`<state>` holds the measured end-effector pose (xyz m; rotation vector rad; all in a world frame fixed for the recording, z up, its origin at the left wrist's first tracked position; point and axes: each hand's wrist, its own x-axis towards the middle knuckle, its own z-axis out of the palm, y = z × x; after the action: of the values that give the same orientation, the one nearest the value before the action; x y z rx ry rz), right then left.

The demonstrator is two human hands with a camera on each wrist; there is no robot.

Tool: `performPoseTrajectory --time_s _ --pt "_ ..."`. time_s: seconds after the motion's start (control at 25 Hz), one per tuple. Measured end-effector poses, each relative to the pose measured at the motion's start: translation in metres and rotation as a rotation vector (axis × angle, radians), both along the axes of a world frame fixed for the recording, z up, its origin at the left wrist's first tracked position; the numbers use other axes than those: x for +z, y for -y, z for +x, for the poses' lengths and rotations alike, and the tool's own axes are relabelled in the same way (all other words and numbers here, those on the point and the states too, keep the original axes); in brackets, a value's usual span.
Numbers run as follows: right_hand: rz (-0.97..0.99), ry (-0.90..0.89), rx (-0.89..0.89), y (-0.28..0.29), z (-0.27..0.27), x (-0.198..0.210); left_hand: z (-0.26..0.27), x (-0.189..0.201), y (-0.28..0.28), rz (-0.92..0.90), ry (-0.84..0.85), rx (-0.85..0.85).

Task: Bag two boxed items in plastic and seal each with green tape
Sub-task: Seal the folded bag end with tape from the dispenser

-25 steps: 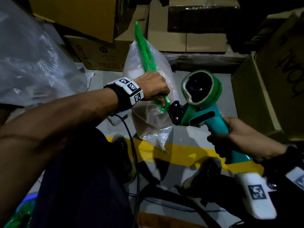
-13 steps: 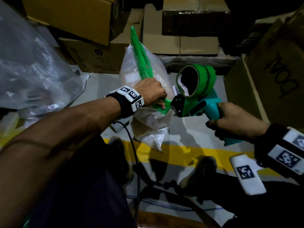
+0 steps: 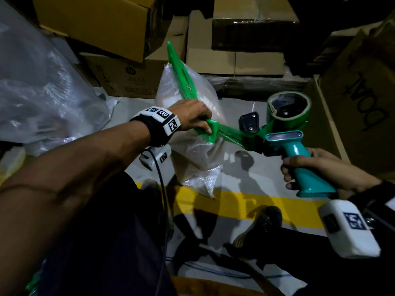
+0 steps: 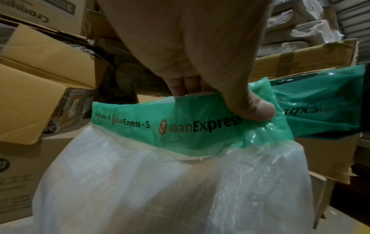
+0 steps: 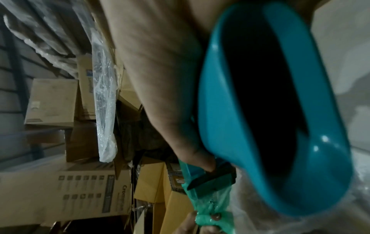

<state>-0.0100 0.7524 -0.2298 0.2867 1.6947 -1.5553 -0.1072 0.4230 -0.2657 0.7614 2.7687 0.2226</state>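
Observation:
A clear plastic bag [image 3: 192,150] with a boxed item inside hangs in the air, its top edge sealed by a strip of green printed tape [image 3: 181,75]. My left hand [image 3: 192,118] pinches the taped top of the bag [image 4: 200,182] between thumb and fingers [image 4: 250,109]. My right hand [image 3: 316,167] grips the teal handle of a tape dispenser [image 3: 295,144] loaded with a green tape roll [image 3: 288,110]. A stretch of tape [image 3: 230,135] runs taut from the bag's corner to the dispenser [image 5: 270,95].
Stacked cardboard boxes [image 3: 132,80] stand behind the bag, and an open carton [image 3: 359,116] is on the right. A heap of clear plastic [image 3: 42,92] lies at the left. Below is grey floor with a yellow line [image 3: 245,206] and my shoes.
My right hand has pulled the dispenser away to the right and tilted it, drawing out a length of tape from the bag. The left hand keeps its hold on the bag's taped top.

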Motion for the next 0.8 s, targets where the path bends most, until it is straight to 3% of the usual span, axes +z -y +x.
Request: performPoseTrajectory --time_s 0.16,0.36,0.48,0.8 --pt "0.253 0.037 0.099 -0.003 -0.011 -0.012 -0.007 0.004 -0.006 -0.055 -0.008 -0.017" --pt "0.651 -0.236 0.006 0.006 -0.019 -0.034 -0.011 0.005 -0.013 -0.044 -0.012 -0.041" --pt "0.853 -0.332 0.042 0.006 -0.017 -0.042 -0.012 0.004 -0.015 -0.059 -0.030 -0.056" --pt "0.854 -0.303 0.040 0.001 -0.032 -0.032 -0.009 -0.001 -0.016 -0.009 -0.024 -0.073"
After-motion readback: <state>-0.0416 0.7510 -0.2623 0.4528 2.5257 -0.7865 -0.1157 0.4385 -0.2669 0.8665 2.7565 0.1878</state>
